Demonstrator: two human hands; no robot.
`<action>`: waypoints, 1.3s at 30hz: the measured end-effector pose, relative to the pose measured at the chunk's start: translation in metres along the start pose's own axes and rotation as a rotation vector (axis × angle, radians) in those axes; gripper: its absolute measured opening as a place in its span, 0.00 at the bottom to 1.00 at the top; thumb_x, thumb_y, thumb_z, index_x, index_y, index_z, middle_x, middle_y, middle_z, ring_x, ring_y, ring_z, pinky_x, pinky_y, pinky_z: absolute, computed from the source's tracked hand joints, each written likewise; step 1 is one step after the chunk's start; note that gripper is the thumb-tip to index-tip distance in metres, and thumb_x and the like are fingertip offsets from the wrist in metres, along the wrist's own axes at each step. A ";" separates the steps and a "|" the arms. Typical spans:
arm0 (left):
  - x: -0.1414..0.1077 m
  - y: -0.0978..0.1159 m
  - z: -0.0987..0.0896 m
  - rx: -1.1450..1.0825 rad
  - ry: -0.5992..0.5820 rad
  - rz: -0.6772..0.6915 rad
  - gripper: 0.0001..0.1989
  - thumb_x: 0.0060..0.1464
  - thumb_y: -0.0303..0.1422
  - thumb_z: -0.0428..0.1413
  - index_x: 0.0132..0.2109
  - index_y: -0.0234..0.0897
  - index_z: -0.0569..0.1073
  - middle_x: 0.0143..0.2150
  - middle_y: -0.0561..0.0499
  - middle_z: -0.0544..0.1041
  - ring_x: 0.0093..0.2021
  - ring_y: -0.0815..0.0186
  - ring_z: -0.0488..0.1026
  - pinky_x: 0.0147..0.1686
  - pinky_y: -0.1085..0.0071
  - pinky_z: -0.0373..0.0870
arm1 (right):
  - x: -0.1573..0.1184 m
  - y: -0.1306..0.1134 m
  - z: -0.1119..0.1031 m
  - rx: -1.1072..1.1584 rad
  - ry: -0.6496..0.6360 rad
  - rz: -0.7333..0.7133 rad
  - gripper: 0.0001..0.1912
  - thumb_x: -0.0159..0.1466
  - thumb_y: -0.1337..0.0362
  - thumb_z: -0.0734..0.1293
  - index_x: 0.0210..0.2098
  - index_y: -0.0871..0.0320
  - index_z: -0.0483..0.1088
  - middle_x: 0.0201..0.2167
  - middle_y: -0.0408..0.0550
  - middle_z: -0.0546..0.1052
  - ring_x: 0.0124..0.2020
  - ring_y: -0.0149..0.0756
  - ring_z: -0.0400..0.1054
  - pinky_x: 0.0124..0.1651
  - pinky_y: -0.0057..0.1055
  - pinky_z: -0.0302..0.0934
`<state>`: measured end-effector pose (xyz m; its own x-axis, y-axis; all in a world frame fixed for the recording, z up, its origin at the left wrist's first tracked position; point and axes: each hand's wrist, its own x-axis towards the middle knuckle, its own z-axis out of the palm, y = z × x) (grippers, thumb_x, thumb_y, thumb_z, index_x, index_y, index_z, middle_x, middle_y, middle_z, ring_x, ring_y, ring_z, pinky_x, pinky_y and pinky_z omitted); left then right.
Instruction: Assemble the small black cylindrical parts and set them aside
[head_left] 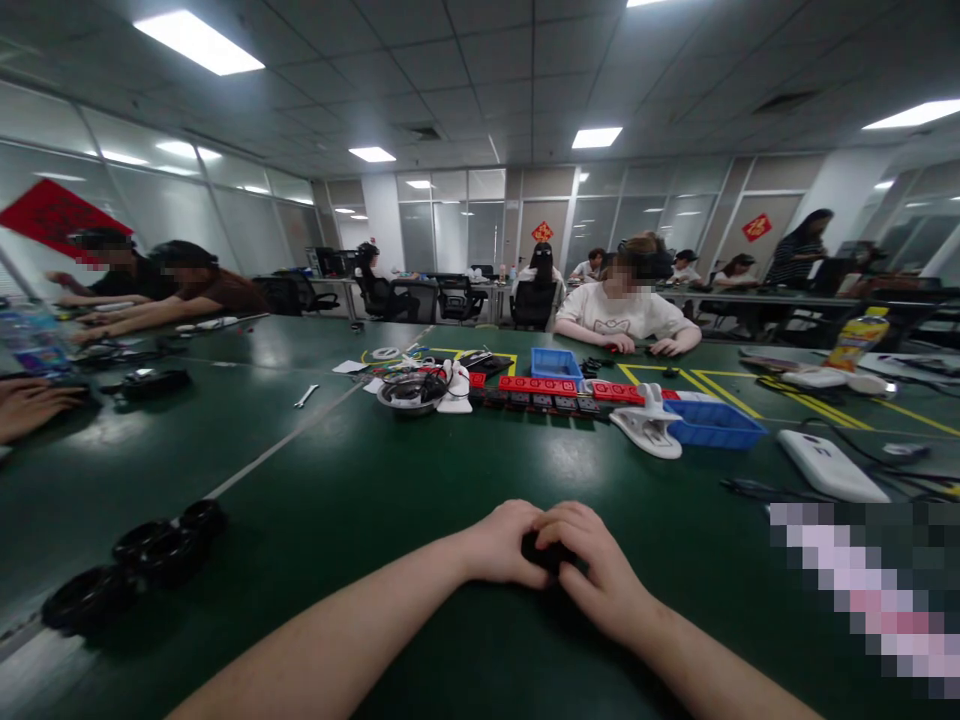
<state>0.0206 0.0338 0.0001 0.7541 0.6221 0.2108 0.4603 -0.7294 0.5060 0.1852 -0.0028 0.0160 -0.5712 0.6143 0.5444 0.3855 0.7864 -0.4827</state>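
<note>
Both hands meet over the dark green table [420,620] in front of me. My left hand [501,542] curls around the left side of a small black object [541,552], thumb along its near edge. From the other side my right hand [600,565] grips the same object, its fingers bent over the top. Most of it is covered by my fingers, so I cannot make out its kind. Off to the left, several black ring-shaped parts [171,553] lie close together on the table.
Ahead lie a metal bowl [409,405], a row of red blocks [536,386], a white clamp-like piece [651,430] and blue bins [712,424] [556,364]. A wrench [306,396] rests left. A white device [831,465] and cables are right. A co-worker [630,310] sits opposite.
</note>
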 end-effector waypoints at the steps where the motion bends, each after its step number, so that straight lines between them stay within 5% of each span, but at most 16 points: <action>1: 0.000 0.001 -0.001 0.007 0.003 0.010 0.12 0.38 0.31 0.61 0.34 0.36 0.70 0.36 0.55 0.71 0.38 0.63 0.68 0.44 0.70 0.61 | -0.001 0.001 0.001 0.011 0.010 -0.016 0.12 0.48 0.74 0.55 0.29 0.56 0.64 0.34 0.45 0.71 0.41 0.39 0.62 0.46 0.40 0.55; 6: -0.004 0.006 0.002 0.023 0.068 -0.014 0.23 0.39 0.38 0.62 0.45 0.41 0.68 0.44 0.52 0.70 0.45 0.59 0.66 0.47 0.65 0.60 | -0.004 0.007 0.005 -0.012 0.066 -0.057 0.10 0.56 0.71 0.56 0.35 0.54 0.65 0.38 0.47 0.71 0.46 0.41 0.60 0.50 0.42 0.54; 12: -0.008 0.006 0.005 0.051 0.175 -0.136 0.40 0.30 0.53 0.62 0.49 0.37 0.63 0.45 0.47 0.67 0.47 0.54 0.63 0.52 0.55 0.55 | -0.007 0.024 0.012 -0.067 0.214 0.129 0.16 0.60 0.59 0.58 0.46 0.57 0.59 0.43 0.52 0.66 0.46 0.43 0.61 0.47 0.41 0.58; 18: -0.008 0.011 0.011 0.171 0.207 -0.192 0.35 0.29 0.56 0.60 0.41 0.37 0.66 0.39 0.50 0.66 0.44 0.56 0.64 0.56 0.50 0.47 | -0.007 0.024 0.013 -0.099 0.218 0.211 0.16 0.58 0.53 0.60 0.39 0.59 0.60 0.35 0.50 0.67 0.37 0.41 0.62 0.39 0.38 0.60; 27: -0.007 0.011 0.014 0.179 0.221 -0.211 0.21 0.36 0.45 0.61 0.36 0.37 0.67 0.35 0.52 0.67 0.40 0.60 0.66 0.54 0.54 0.52 | -0.001 0.008 0.010 -0.150 0.107 0.220 0.08 0.55 0.61 0.64 0.32 0.58 0.62 0.30 0.47 0.66 0.34 0.38 0.60 0.37 0.36 0.58; 33: -0.007 0.006 0.008 0.070 0.154 -0.144 0.17 0.37 0.39 0.62 0.35 0.37 0.68 0.37 0.51 0.67 0.39 0.61 0.65 0.41 0.67 0.63 | -0.003 0.001 0.007 -0.059 0.109 0.084 0.10 0.52 0.71 0.58 0.33 0.57 0.64 0.33 0.47 0.70 0.38 0.38 0.62 0.42 0.38 0.58; 39: -0.007 0.006 0.004 0.119 0.061 -0.071 0.16 0.36 0.37 0.63 0.36 0.39 0.70 0.38 0.52 0.68 0.41 0.60 0.64 0.45 0.66 0.60 | -0.004 -0.011 0.003 -0.111 -0.035 -0.069 0.12 0.49 0.74 0.55 0.26 0.54 0.65 0.29 0.41 0.73 0.44 0.38 0.63 0.57 0.46 0.45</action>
<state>0.0200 0.0244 -0.0018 0.6894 0.6869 0.2300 0.5668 -0.7093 0.4191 0.1807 -0.0140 0.0175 -0.6235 0.5571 0.5486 0.4207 0.8304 -0.3652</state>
